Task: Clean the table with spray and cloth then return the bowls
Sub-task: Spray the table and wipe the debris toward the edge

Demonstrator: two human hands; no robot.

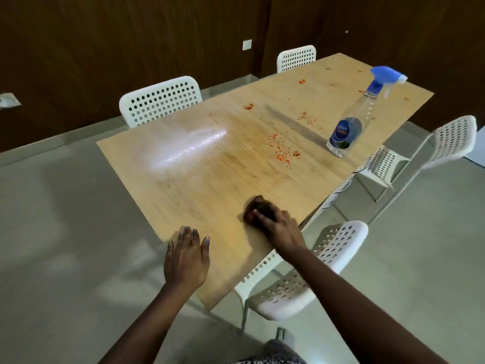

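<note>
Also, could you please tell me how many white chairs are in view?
4: two on the table's far side, two on its right side. Others may be out of frame.

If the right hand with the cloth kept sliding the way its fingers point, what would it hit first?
Probably nothing soon: the right hand points up-left across bare table, toward the glare. The red crumbs and spray bottle lie off to its right.
</note>
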